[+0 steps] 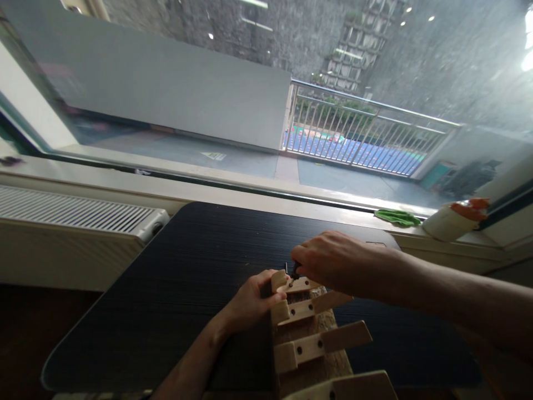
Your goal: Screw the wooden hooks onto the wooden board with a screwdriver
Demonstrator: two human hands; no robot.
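A wooden piece (306,345) with a bark-like surface lies on the black table, its far end away from me. Several pale wooden brackets (305,348) with dark round holes or screw heads run across it. At the far end, my left hand (254,297) is closed around the end block of the farthest bracket, thumb on the near side. My right hand (322,255) is closed over a small dark tool (295,271) pointing down at that same bracket; its exact kind is mostly hidden. A thin dark rod (286,268) stands up beside it.
The black table (175,278) has rounded corners and meets the window sill (250,197). A white radiator (83,216) is at the left. On the sill at right are a green cloth (397,217) and a white container with an orange top (452,220).
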